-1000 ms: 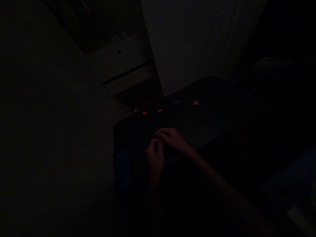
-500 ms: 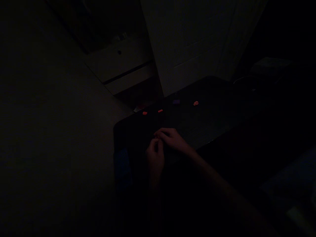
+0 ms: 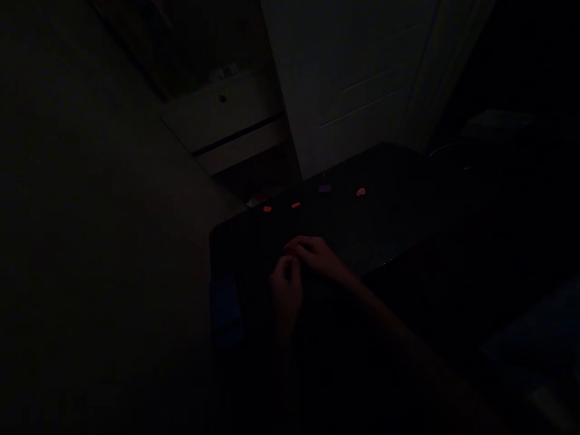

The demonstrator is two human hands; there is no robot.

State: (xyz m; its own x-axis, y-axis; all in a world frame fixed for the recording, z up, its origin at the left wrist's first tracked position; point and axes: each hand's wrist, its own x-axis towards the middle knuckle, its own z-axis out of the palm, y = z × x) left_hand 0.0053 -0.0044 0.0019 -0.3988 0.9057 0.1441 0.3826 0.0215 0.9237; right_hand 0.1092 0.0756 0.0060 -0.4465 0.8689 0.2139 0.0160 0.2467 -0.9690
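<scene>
In very dim light, my left hand (image 3: 287,285) and my right hand (image 3: 313,252) meet over the dark table (image 3: 362,232). The fingertips of both are pinched together at one spot. Something small may sit between them, but the gloom and the fingers hide it. Beyond my hands lie a small orange-red lump (image 3: 267,209), a short orange-red bar (image 3: 296,205), a small dark purple block (image 3: 325,189) and a pinkish-orange lump (image 3: 360,192).
A dark blue flat object (image 3: 226,308) rests at the table's left side. Behind the table stand a pale door (image 3: 348,90) and a drawer unit (image 3: 222,115). A thin pale cable (image 3: 444,147) curves at the far right.
My hands keep the same pinched pose, fingertips together. The whole view has shifted very slightly, and the lighting on the table and hands looks a little dimmer.
</scene>
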